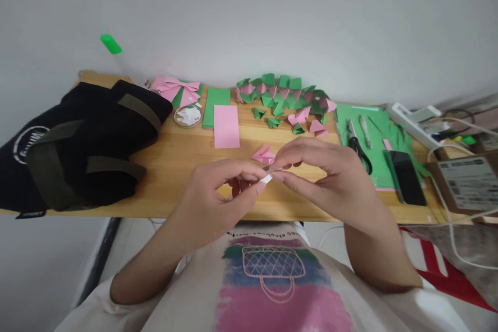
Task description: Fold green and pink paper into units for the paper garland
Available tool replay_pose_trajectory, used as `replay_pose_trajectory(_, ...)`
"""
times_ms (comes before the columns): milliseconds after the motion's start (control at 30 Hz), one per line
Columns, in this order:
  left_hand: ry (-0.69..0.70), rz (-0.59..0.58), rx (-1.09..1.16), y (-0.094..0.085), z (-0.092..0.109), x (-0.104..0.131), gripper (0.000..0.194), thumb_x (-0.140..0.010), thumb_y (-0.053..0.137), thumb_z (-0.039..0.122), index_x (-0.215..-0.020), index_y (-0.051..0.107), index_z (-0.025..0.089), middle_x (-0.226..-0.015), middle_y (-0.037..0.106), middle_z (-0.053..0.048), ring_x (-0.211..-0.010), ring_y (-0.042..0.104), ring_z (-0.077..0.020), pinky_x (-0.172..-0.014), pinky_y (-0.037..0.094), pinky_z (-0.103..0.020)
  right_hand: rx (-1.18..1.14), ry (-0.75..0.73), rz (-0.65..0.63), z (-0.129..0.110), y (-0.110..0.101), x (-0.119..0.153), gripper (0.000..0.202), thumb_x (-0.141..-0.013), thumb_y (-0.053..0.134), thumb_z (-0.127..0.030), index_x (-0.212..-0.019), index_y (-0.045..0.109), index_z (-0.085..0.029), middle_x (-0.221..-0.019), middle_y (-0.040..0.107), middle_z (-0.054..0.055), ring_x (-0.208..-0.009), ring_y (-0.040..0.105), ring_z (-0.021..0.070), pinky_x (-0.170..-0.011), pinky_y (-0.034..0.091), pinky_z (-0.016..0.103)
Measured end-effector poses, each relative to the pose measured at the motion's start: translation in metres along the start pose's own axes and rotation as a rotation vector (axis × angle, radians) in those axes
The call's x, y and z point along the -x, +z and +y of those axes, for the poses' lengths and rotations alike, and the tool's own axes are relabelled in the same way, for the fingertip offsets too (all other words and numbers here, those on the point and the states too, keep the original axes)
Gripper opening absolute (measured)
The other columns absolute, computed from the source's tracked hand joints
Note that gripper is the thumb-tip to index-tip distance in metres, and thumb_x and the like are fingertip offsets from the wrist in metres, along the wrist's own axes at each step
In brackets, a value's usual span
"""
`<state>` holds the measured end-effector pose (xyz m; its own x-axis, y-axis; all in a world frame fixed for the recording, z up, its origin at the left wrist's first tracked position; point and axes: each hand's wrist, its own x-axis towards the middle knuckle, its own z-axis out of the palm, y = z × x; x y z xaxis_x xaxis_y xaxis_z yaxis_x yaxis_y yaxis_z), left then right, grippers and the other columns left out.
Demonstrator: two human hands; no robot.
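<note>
My left hand (223, 189) and my right hand (327, 174) meet above the front middle of the wooden table (175, 166). Between their thumbs and fingertips is a small white strip (266, 178), pinched from both sides; whether it is paper or tape I cannot tell. Just beyond the fingertips lies a folded pink paper piece (263, 154), partly hidden by my right fingers. Farther back are a pink paper sheet (226, 127) and several small folded green paper pieces (273, 122) and pink ones (318, 128).
A black bag (89, 145) covers the left end. Along the wall are a round dish of white bits (188, 115), green sheets (217, 98) and a green-and-pink folded chain (284, 92). On the right lie scissors (360, 150), a phone (405, 177), a power strip (414, 124) and a box (469, 181).
</note>
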<state>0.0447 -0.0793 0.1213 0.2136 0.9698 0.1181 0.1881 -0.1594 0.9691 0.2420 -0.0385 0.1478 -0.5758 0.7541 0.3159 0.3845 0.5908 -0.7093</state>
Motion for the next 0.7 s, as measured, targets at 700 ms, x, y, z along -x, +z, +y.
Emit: replay_pose_trajectory(700, -0.162, -0.052, 0.290, 0.011, -0.004, -0.009, 0.011, -0.094, 0.051, 0.026, -0.104, 0.055, 0.027, -0.070, 0.063, 0.005, -0.047, 0.050, -0.0079, -0.044, 0.040, -0.020, 0.004, 0.094, -0.022, -0.001, 0.003, 0.003, 0.010, -0.086, 0.062, -0.012, -0.082, 0.061, -0.021, -0.076, 0.065, -0.001, -0.075, 0.063, 0.0126, -0.067, 0.052, 0.025)
